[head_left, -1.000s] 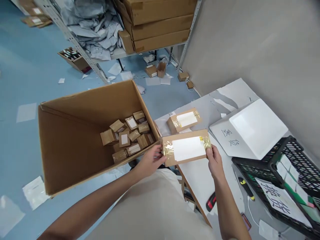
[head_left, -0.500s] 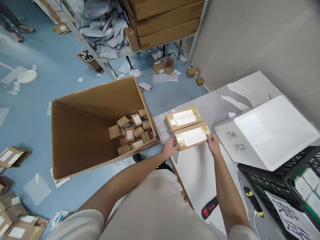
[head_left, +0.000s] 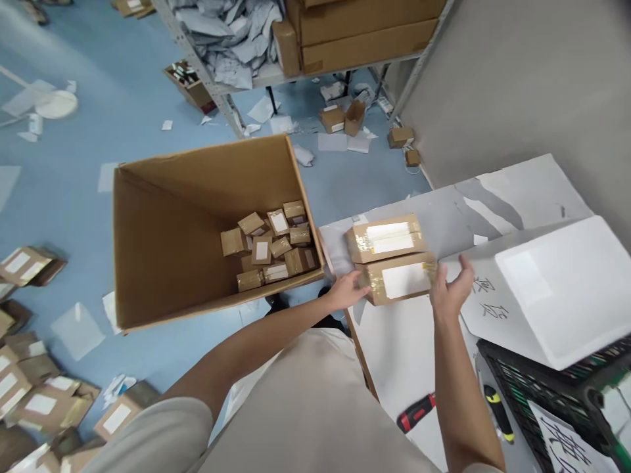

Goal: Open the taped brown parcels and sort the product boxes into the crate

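Note:
Two taped cardboard boxes with white labels lie side by side on the table: a far cardboard box and a near cardboard box. My left hand grips the near box's left end, with its fingers and thumb at the corner. At the opposite end is my right hand, open, thumb and fingers spread, holding nothing. Whether it still touches the box I cannot tell. To the left stands a large open carton with several small cardboard boxes inside.
A white bin sits to the right beside a black crate. A red-and-black tool handle and a yellow-and-black cutter lie on the table. Beyond are a shelf, more parcels and scattered paper on the floor.
My right hand has loosened from the near box and spread its fingers. My left hand stays at its left end. The view has shifted, and the far box still lies alongside.

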{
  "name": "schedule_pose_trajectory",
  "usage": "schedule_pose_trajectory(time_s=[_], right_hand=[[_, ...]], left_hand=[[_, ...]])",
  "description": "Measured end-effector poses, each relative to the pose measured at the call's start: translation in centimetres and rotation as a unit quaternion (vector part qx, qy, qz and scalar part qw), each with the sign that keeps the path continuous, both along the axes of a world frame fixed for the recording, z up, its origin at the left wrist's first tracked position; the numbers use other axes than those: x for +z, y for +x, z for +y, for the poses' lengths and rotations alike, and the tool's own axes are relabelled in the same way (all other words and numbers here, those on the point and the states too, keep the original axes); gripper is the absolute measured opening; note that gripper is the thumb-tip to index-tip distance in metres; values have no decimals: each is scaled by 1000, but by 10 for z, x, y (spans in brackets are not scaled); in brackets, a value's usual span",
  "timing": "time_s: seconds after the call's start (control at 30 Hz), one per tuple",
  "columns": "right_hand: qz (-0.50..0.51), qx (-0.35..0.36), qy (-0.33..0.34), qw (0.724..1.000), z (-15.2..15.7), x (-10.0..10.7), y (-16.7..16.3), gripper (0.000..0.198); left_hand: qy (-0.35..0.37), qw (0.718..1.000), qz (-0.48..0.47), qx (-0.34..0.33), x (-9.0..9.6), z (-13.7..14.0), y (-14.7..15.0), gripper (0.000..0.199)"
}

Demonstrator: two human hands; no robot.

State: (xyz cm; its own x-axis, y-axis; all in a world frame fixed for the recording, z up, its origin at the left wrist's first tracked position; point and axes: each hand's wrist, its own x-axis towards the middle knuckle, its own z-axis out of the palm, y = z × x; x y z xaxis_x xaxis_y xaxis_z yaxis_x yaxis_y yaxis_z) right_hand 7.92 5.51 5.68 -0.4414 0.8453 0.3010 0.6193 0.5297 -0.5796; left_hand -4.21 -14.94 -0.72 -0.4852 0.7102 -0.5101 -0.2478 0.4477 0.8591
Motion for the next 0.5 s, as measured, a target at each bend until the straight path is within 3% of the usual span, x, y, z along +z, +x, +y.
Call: schedule_pose_trajectory(time_s=[0.07, 0.13, 0.23, 0.3, 0.37, 0.43, 0.5], right_hand=[[20, 108, 14, 994, -31, 27, -57, 56], [1, 249, -31, 968, -73, 40, -126, 50], [-115, 457, -109, 875, -144, 17, -227, 45], [-220, 530, -121, 810, -187, -26, -281, 42], [-329, 548, -128, 758, -221, -87, -323, 40], [-431, 522, -157, 719, -247, -157, -355, 38], [-505, 475, -187, 696, -267, -230, -377, 35]], left_hand=[[41, 999, 0, 7, 0, -21, -28, 55], [51, 998, 7, 45, -6, -52, -65, 49], [16, 988, 3, 151, -33, -119, -131, 43], [-27, 975, -14, 219, -63, -178, -173, 40], [-89, 958, -29, 272, -103, -245, -211, 36], [-168, 932, -42, 318, -152, -316, -242, 29], [-210, 910, -53, 353, -206, -381, -268, 22]])
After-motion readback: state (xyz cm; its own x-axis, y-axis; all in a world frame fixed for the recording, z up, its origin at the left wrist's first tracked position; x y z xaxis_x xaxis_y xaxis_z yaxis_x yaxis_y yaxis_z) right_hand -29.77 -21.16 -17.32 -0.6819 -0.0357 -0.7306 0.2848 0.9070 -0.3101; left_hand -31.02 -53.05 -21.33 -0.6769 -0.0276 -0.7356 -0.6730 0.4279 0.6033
